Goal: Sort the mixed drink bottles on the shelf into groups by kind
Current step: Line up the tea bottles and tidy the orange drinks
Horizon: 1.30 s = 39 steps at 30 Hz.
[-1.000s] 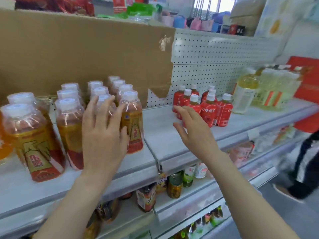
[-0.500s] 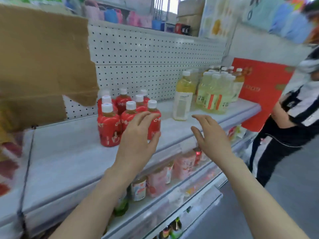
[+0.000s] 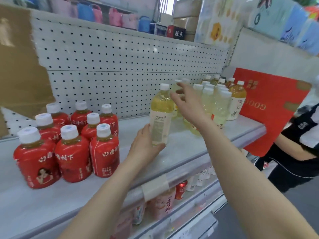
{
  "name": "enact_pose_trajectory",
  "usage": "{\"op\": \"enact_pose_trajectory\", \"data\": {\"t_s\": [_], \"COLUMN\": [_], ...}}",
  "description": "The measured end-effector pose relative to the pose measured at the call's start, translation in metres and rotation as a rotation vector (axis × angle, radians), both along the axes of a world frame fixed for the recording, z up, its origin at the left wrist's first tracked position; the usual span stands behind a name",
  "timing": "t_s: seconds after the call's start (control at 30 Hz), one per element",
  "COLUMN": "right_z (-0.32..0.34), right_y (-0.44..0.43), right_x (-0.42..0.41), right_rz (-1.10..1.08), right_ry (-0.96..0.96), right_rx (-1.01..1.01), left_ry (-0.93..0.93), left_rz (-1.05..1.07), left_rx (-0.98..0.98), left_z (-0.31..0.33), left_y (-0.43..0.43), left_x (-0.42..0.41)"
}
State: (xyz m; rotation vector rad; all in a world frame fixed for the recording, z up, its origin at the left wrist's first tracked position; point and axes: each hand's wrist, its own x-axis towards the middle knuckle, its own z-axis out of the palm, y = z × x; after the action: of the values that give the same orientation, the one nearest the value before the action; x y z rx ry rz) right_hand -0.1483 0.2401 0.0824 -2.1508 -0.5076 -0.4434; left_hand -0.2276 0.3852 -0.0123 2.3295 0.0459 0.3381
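The left hand (image 3: 144,148) has hold of the pale yellow clear plastic bottle with a white cap and cream label (image 3: 161,116), thumb up one side and fingers curled round under its lower end. The bottle is upright, right at the level of the grey-white shelf board (image 3: 181,157) (whether the base sits on the board or hangs just off it, the hand hides). It is on its own, between the two groups on the shelf.

The right hand (image 3: 189,106) is up level with the bottle's shoulder, just to its right, fingers spread and loosely straight, gripping nothing. Its fingertips point into the cluster of pale yellow bottles with white caps (image 3: 216,104) at the right end of the board; the blur there means I can't tell if they touch one. At that cluster's far right stands an amber-filled bottle with a white label (image 3: 239,99), close against its neighbours.

Over on the left, well apart from the held bottle, eight squat bottles in red wrappers with white caps (image 3: 70,150) are packed together. Behind everything runs the white perforated back panel (image 3: 120,62), with a brown cardboard sheet (image 3: 17,69) over its left part. A red sign board (image 3: 272,107) leans beyond the shelf's right end, next to another person in dark clothing (image 3: 296,152). On the shelf below sit pink-labelled bottles (image 3: 162,206) and a red can (image 3: 180,189)
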Motion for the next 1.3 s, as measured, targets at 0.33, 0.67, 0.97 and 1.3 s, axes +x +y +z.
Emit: {"op": "enact_pose_trajectory", "data": {"t_s": [0.33,0.67,0.97,1.3], "right_z": [-0.011,-0.041,-0.055,-0.032], "right_y": [-0.007,-0.056,-0.108,-0.248], "right_x": [0.060,0.052,0.042,0.058], "right_rz": [0.216,0.463,0.347,0.102], "right_ry": [0.079,0.216,0.064,-0.170], "right_rx": [-0.058,0.071,0.320,0.536], "left_ry": [0.110,0.212,0.149,-0.480], "left_rz": [0.011,0.090,0.078,0.055], "left_rx": [-0.184,-0.326,-0.011,0.307], "left_z": [0.002,-0.007,0.002,0.059], "left_y": [-0.010,-0.038,-0.058,-0.169], "left_x": [0.050,0.059,0.044,0.110]}}
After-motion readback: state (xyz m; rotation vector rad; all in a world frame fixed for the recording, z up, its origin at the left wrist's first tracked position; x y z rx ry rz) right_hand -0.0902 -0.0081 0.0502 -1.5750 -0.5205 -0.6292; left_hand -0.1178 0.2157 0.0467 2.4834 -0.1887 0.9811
